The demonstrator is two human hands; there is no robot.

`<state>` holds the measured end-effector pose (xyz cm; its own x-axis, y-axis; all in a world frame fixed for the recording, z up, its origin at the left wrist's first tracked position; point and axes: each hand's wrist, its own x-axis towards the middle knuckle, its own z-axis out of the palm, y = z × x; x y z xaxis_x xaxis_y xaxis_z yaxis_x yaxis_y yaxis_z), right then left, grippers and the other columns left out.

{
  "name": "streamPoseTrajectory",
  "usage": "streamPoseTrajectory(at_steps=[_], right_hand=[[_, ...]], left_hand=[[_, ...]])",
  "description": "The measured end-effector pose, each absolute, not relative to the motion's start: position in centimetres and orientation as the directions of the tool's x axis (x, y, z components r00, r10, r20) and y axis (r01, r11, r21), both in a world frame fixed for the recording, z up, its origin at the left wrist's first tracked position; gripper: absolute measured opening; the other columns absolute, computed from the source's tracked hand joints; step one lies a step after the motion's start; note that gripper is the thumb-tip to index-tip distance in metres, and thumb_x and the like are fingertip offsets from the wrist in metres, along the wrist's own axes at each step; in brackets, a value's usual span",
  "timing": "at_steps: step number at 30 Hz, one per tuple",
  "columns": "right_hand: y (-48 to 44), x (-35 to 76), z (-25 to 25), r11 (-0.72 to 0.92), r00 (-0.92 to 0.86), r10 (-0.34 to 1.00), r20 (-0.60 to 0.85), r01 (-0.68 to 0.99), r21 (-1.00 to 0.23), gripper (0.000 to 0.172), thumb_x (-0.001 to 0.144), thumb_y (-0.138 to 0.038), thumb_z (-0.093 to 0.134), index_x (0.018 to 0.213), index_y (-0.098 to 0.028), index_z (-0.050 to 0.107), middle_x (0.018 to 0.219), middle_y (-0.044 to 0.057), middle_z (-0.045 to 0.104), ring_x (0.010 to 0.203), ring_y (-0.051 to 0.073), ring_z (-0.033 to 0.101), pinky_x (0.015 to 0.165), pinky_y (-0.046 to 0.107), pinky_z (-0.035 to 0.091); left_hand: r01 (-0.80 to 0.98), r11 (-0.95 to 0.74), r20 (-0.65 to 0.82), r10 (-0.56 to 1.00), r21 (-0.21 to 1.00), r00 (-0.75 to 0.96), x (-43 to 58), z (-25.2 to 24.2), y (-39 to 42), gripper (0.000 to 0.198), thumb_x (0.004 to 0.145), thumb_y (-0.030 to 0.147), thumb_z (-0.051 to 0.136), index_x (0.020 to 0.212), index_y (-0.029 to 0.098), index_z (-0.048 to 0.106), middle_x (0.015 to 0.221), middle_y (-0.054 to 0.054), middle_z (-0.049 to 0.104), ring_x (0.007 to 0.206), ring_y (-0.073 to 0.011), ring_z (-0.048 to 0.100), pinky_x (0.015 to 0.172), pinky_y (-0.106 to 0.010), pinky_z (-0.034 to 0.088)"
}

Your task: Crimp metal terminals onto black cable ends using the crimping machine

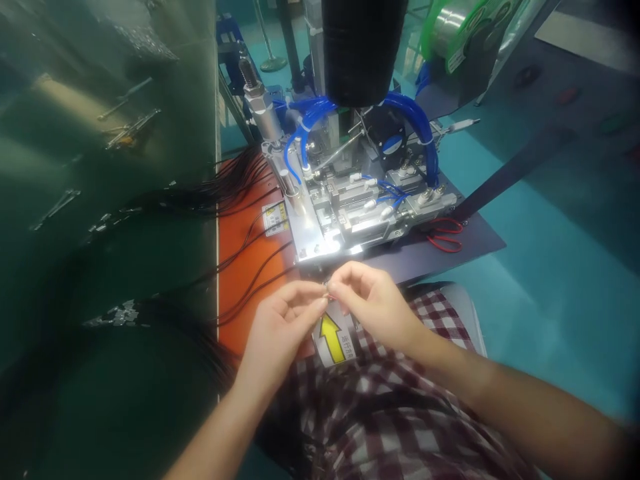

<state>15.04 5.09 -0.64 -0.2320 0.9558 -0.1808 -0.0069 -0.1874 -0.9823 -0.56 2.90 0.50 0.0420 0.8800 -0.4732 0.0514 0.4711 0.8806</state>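
Note:
My left hand and my right hand meet fingertip to fingertip just in front of the machine's near edge. Both are closed in a pinch. A small metal piece, apparently a connector, shows at my right fingertips. Thin reddish wires show between the two pinches, at my left fingertips; their ends are hidden. Below the hands is a white label with a yellow arrow. Behind them stands a metal fixture of the bench machine, brightly lit.
Blue air tubes loop over the machine's cylinders. A green spool of wire hangs at upper right. Black cables cross the orange plate onto the dark green table at left. A red cord loop lies at right.

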Motion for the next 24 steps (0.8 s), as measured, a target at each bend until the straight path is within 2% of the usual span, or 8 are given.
streamPoseTrajectory(at_steps=[6,8,11,14,19,24], right_hand=[[5.5,15.6,-0.5,-0.22,-0.244,0.946,-0.213,-0.001,-0.975,0.015,0.089,-0.027,0.057,0.081,-0.015,0.061,0.058,-0.004,0.056,0.053,0.009,0.053,0.053,0.021,0.042],[5.6,15.9,-0.6,-0.22,-0.225,0.95,-0.217,0.014,-0.975,0.017,0.09,-0.029,0.056,0.084,-0.015,0.063,0.062,-0.003,0.059,0.054,0.009,0.054,0.055,0.022,0.044],[5.4,16.0,-1.0,-0.234,-0.201,0.95,-0.24,0.057,-0.971,0.017,0.086,-0.031,0.062,0.083,-0.015,0.065,0.068,-0.001,0.061,0.053,0.009,0.052,0.052,0.022,0.042],[5.1,15.8,-1.4,-0.237,-0.211,0.946,-0.247,0.07,-0.969,0.013,0.082,-0.028,0.066,0.08,-0.015,0.067,0.072,0.001,0.064,0.06,0.011,0.053,0.053,0.023,0.041],[5.3,15.6,-1.9,-0.228,-0.197,0.951,-0.238,0.073,-0.971,0.012,0.082,-0.025,0.063,0.076,-0.015,0.065,0.072,0.002,0.062,0.063,0.013,0.054,0.056,0.025,0.042],[5.6,15.7,-2.4,-0.246,-0.185,0.95,-0.253,0.059,-0.967,0.012,0.082,-0.026,0.063,0.076,-0.015,0.064,0.069,0.001,0.061,0.058,0.011,0.05,0.052,0.024,0.038]], left_hand=[[0.051,0.443,-0.442,0.896,0.895,-0.034,-0.2,0.6,3.1,0.023,0.075,0.037,0.073,0.083,0.016,0.069,0.058,0.0,0.062,0.047,-0.0078,0.051,0.043,-0.016,0.038],[0.023,0.435,-0.434,0.9,0.9,-0.033,-0.2,0.6,3.2,0.021,0.075,0.035,0.074,0.082,0.016,0.069,0.057,0.001,0.062,0.049,-0.0078,0.052,0.046,-0.016,0.039],[0.031,0.421,-0.42,0.907,0.906,-0.034,-0.4,0.4,3.4,0.019,0.076,0.034,0.073,0.081,0.016,0.069,0.055,0.002,0.061,0.048,-0.0072,0.052,0.046,-0.015,0.039],[0.107,0.386,-0.385,0.922,0.916,-0.028,-0.6,0.2,3.6,0.018,0.077,0.034,0.072,0.083,0.017,0.071,0.056,0.002,0.061,0.049,-0.0076,0.052,0.046,-0.016,0.039],[0.329,0.202,-0.209,0.978,0.922,-0.015,-0.9,-0.4,3.8,0.013,0.079,0.029,0.069,0.084,0.018,0.073,0.074,-0.002,0.068,0.061,-0.0118,0.06,0.051,-0.019,0.045],[0.423,0.188,-0.192,0.981,0.887,-0.033,-1.1,-0.6,3.9,0.013,0.081,0.029,0.066,0.09,0.02,0.069,0.082,-0.002,0.071,0.066,-0.0144,0.066,0.057,-0.021,0.052]])
